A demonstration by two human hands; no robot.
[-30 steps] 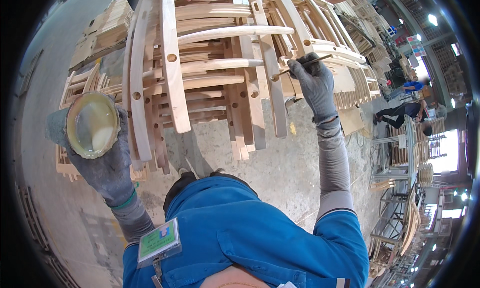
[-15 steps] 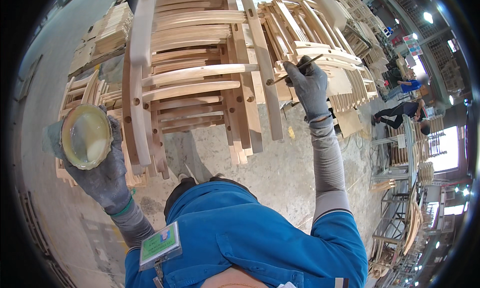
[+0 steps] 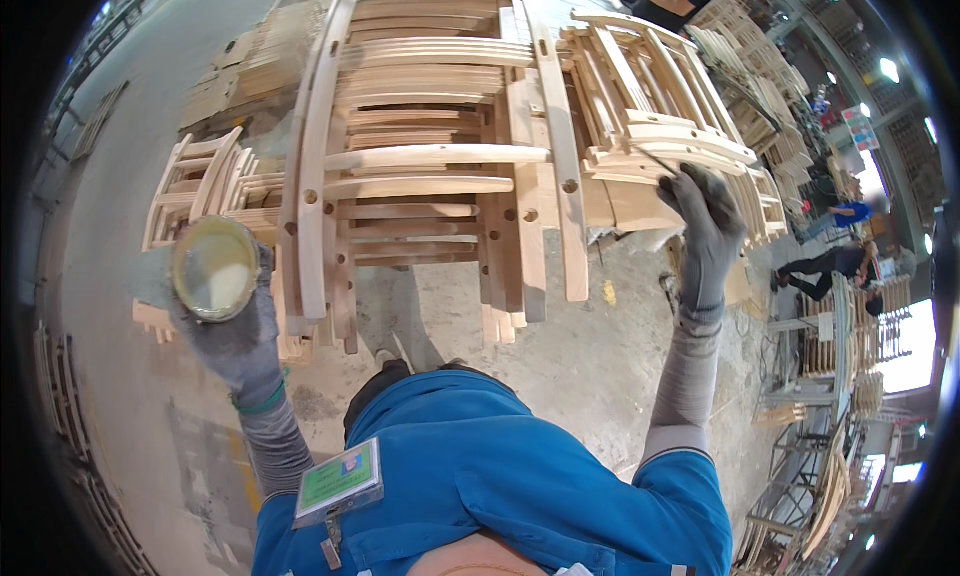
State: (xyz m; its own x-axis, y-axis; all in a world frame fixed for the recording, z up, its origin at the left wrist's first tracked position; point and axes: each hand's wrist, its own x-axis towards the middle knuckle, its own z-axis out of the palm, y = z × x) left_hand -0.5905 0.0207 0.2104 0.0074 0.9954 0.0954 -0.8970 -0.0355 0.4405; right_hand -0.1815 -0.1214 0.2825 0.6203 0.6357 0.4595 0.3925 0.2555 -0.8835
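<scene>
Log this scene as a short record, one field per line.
Left hand: gloved hand holding a round tub with pale contents
Right hand: gloved hand gripping a thin stick, raised; contact between its far end and the frames behind cannot be told
Ahead: pale wooden frames with crossbars and round holes in the uprights
Ahead, to the right: more wooden frames, piled
Clothing: blue shirt with a clipped badge
Floor: grey, marked

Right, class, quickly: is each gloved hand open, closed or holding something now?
Left hand: holding a round cup of pale liquid.
Right hand: closed, holding a thin stick.
</scene>
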